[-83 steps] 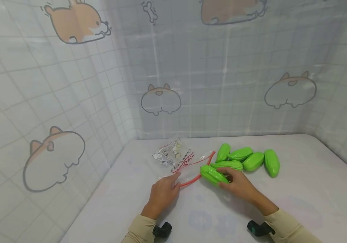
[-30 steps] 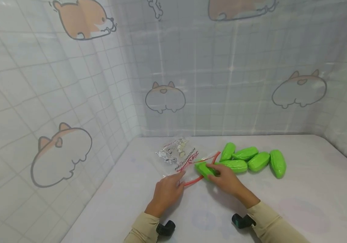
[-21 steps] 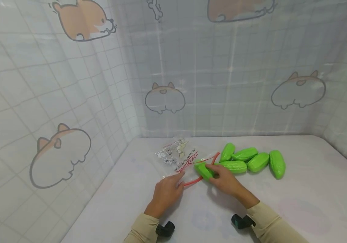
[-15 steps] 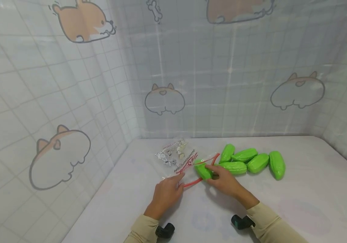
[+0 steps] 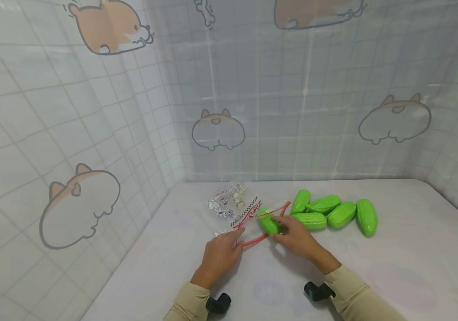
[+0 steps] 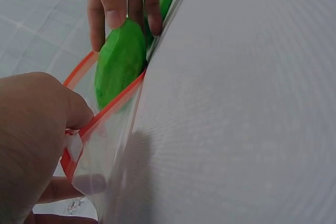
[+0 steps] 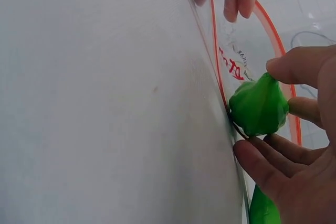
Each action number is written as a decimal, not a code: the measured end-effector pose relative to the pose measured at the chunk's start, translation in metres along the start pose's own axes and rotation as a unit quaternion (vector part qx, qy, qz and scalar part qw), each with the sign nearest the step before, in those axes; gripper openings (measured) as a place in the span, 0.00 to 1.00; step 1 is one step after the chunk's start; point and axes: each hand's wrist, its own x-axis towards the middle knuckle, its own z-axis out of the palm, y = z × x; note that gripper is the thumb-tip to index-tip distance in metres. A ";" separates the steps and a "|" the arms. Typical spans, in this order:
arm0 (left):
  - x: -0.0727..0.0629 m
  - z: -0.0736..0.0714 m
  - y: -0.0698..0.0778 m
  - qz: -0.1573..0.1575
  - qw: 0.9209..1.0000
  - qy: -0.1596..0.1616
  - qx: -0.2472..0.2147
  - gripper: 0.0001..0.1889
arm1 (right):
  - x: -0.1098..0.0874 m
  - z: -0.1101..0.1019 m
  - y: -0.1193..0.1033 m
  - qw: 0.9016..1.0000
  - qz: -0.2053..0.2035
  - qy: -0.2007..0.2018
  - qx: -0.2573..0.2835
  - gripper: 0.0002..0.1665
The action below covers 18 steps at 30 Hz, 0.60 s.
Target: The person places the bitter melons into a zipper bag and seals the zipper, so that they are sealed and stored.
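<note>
Red script, reading "Toy S" before the letters become hard to make out, runs across a clear plastic zip bag (image 5: 229, 205) on the white tabletop (image 5: 277, 276), and right alongside it sits a black-and-white checkered strip (image 5: 244, 212)! Cartoon figures (image 5: 224, 206) fill the far end of the bag; the right wrist view also picks up small dark lettering, too small to read for certain.

Look at the left hand (image 5: 220, 252): thumb and fingers pinch the bag's red plastic rim (image 6: 113, 102), and the mouth gapes. And the right hand (image 5: 299, 238) has its fingertips round the near end of a bright green, ridged, oblong vegetable (image 5: 268, 223), thumb at the pointed tip, other fingers along the side and underneath. It's a fingertip hold, well clear of the palm!

That green piece lies in the bag's mouth, far end inside, near end between the 2 red edges. Just beyond the right hand, 5 more glossy green oblong vegetables (image 5: 342, 215) rest on the tabletop.
</note>
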 end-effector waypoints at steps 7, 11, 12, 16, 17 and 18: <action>0.002 0.000 0.000 -0.004 1.000 -0.009 -0.004 0.20 | 0.003 0.003 0.001 0.999 -0.012 0.021 -0.021 0.31; 0.002 0.001 0.000 -0.005 1.000 -0.013 0.001 0.20 | 0.003 0.004 0.002 0.999 -0.010 0.027 -0.026 0.30; 0.002 0.001 0.000 -0.005 1.000 -0.014 0.003 0.20 | 0.004 0.004 0.002 0.999 -0.010 0.029 -0.030 0.29; 0.002 0.001 0.000 -0.006 1.000 -0.013 -0.001 0.20 | 0.005 0.005 0.003 0.998 -0.011 0.033 -0.043 0.29; 0.002 0.001 0.000 -0.006 1.000 -0.013 -0.002 0.20 | 0.005 0.005 0.003 0.998 -0.012 0.033 -0.046 0.28; 0.001 0.001 0.000 -0.006 1.000 -0.013 -0.004 0.20 | 0.006 0.005 0.003 0.998 -0.015 0.033 -0.052 0.28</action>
